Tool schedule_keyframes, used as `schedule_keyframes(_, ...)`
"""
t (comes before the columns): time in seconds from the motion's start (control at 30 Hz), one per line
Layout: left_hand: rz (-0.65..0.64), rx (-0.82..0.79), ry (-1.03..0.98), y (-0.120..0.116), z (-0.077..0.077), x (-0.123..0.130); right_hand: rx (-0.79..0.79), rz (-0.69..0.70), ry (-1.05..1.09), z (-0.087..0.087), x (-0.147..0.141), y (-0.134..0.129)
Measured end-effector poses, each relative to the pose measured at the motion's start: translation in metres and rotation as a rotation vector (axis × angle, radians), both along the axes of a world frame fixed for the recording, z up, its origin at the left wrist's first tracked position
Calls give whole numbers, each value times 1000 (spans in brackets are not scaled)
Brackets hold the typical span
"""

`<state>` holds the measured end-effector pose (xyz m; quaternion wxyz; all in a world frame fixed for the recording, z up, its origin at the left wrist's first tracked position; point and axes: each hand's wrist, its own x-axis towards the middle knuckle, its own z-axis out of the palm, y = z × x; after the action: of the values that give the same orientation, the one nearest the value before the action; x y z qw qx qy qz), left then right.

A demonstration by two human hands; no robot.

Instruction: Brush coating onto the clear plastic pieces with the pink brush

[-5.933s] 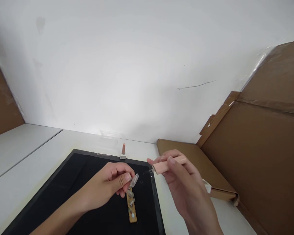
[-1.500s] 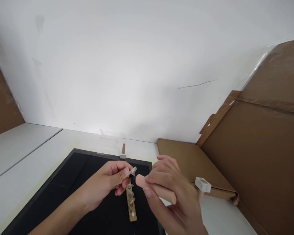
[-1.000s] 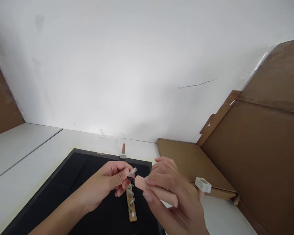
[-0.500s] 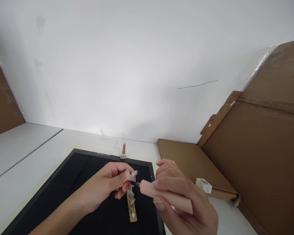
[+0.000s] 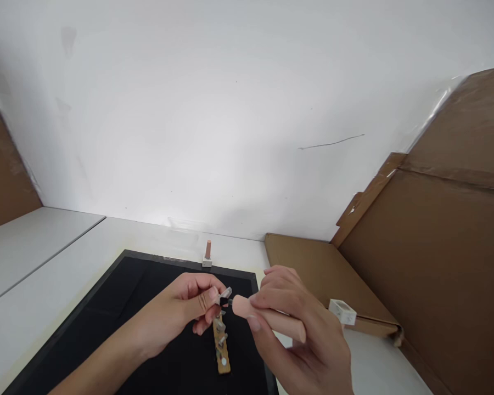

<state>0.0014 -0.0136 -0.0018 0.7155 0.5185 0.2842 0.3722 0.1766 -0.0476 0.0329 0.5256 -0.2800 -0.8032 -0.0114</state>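
Over the black mat (image 5: 107, 307), my left hand (image 5: 197, 299) is closed, pinching a clear nail tip (image 5: 229, 292) between thumb and fingers. My right hand (image 5: 300, 329) grips a nail polish brush by its long pale pink cap (image 5: 271, 318), tilted with the dark bristles pointing left. The bristles (image 5: 224, 302) are at the nail tip; whether they touch it I cannot tell for sure. Below my left hand a narrow brown strip (image 5: 224, 366) lies on the mat, bearing several clear nail tips (image 5: 220, 325).
A small white square holder (image 5: 207, 262) with a pink cap (image 5: 208, 249) stands at the mat's back edge. Another white square holder (image 5: 342, 311) is right of my right hand. A flat cardboard box (image 5: 308, 258) lies at the back right, beside a tall cardboard panel (image 5: 448, 263).
My right hand has moved slightly left and turned the brush, bringing the bristles up to the nail tip. My left hand has barely moved.
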Motion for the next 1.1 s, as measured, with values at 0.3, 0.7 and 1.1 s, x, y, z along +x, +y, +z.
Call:
schedule_keyframes(0.3, -12, 26, -3, -1, -2, -3, 17, -36, 8, 1, -1, 2)
schedule_keyframes(0.7, -9, 24, 11, -1, 0, -4, -51, 23, 76, 2, -2, 0)
schedule_keyframes(1.1, -28, 52, -4, -2, -2, -4, -9, -31, 38, 3, -2, 0)
